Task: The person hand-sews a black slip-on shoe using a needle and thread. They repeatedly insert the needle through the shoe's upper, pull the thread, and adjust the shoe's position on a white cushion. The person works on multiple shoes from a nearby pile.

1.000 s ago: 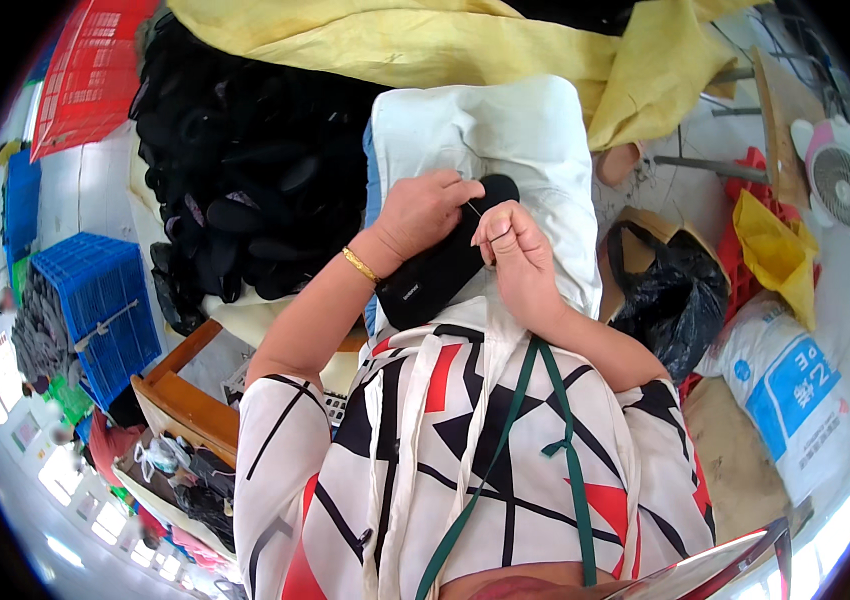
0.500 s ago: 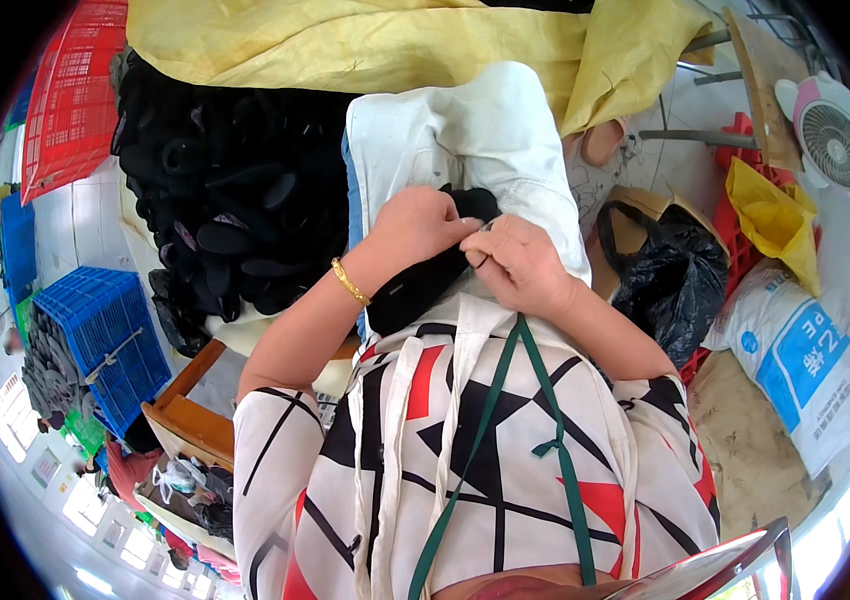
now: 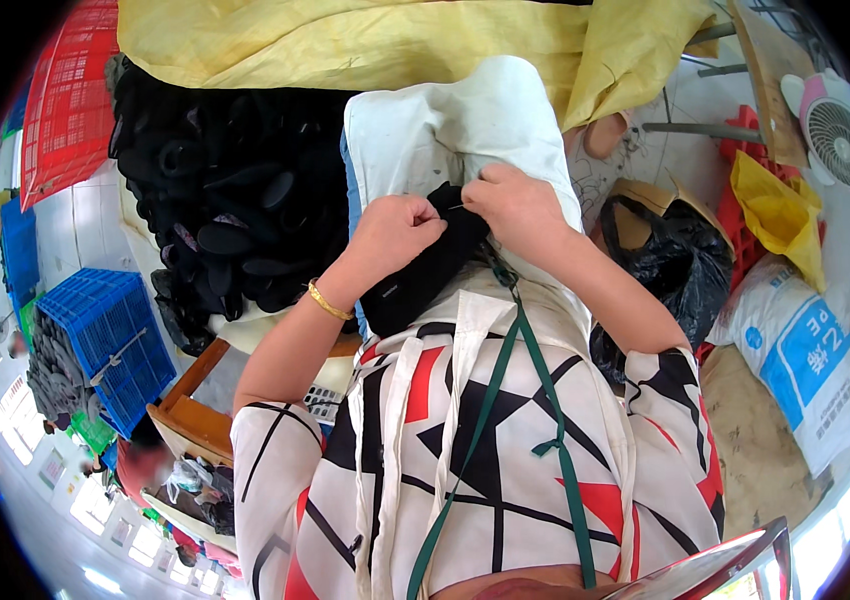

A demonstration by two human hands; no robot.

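Observation:
Across my white-covered lap (image 3: 515,110) lies a soft black cloth shoe (image 3: 423,290), with a small pale mark on its side. My left hand (image 3: 400,228) is closed, fingers curled, gripping the shoe's upper edge. Just to the right, my right hand (image 3: 513,203) is pinched at the shoe's far end. A thin, pale, needle-like sliver (image 3: 456,206) shows at its fingertips, too fine to make out fully. Below the right hand, a green cord (image 3: 494,385) hangs from my neck, with a small dark metal item (image 3: 502,268) at its end.
A heap of black cloth shoes (image 3: 235,190) lies to the left, below a yellow sheet (image 3: 345,45). A blue crate (image 3: 115,335) and red crate (image 3: 70,100) stand farther left. At right are a black plastic bag (image 3: 670,270), a white sack (image 3: 785,350) and a fan (image 3: 840,140).
My hands have drawn apart: the right moved up and slightly right, the left slightly down and left. The shoe's far end and the metal item on the cord are now uncovered.

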